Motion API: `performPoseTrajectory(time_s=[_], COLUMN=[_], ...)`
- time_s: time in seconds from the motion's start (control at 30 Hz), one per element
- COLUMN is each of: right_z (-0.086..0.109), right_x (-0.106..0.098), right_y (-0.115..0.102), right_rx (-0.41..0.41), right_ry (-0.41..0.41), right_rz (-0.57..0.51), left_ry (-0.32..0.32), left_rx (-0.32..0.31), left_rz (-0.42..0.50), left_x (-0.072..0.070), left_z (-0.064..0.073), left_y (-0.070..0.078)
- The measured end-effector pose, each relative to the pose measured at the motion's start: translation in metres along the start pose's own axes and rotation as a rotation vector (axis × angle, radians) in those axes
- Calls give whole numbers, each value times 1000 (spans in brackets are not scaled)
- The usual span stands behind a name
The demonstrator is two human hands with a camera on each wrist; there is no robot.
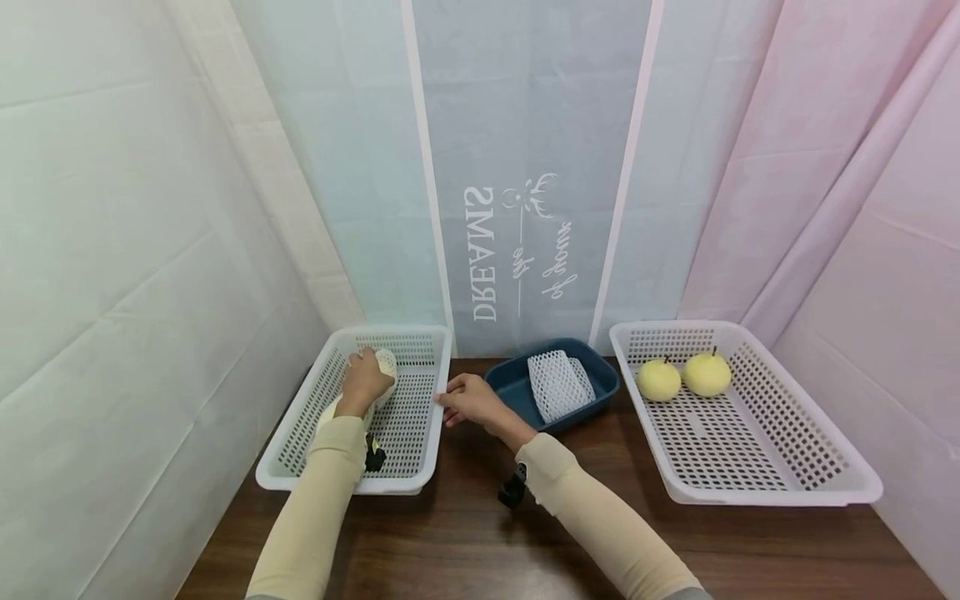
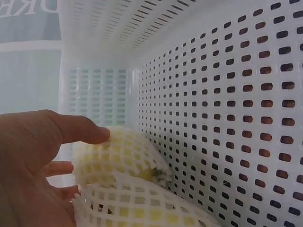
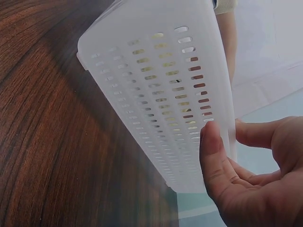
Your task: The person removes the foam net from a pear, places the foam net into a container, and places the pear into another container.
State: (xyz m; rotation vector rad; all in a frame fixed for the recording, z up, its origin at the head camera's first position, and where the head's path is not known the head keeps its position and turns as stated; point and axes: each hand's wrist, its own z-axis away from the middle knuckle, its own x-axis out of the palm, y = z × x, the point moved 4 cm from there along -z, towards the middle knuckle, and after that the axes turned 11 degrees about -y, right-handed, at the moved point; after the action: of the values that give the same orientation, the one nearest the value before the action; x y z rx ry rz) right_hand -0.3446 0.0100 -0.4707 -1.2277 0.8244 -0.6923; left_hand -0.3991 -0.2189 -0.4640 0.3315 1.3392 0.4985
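Inside the white perforated basket (image 1: 345, 483) on the left, my left hand (image 1: 365, 379) holds a yellow pear in a white foam net (image 2: 116, 156). The thumb lies across its top and the other fingers are partly hidden behind it. A second netted pear (image 2: 151, 208) sits right beside it, nearer the wrist camera. My right hand (image 1: 476, 400) pinches the right rim of that same basket, thumb on one side of the wall (image 3: 142, 19) and fingers on the other.
A dark blue basin (image 1: 510, 396) holding white foam nets (image 1: 558, 387) stands in the middle. To the right is another white basket (image 1: 765, 497) with two bare pears (image 1: 707, 375) at its back left. Fabric curtains (image 1: 525, 125) hang behind the brown wooden table (image 1: 450, 542) and along both sides.
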Motion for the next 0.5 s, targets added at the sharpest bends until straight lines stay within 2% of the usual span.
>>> performPoseTrajectory(time_s=[0.3,0.5], right_z=[-2,0], right_x=[0,1], right_y=[0,-1], right_rx=[-10,-21], right_ry=[-3,-27], right_rz=[-62,-106], left_ry=[-2,-21], left_rx=[4,5], left_rz=[-44,26], left_x=[2,5], left_z=[1,3], left_y=[-1,0])
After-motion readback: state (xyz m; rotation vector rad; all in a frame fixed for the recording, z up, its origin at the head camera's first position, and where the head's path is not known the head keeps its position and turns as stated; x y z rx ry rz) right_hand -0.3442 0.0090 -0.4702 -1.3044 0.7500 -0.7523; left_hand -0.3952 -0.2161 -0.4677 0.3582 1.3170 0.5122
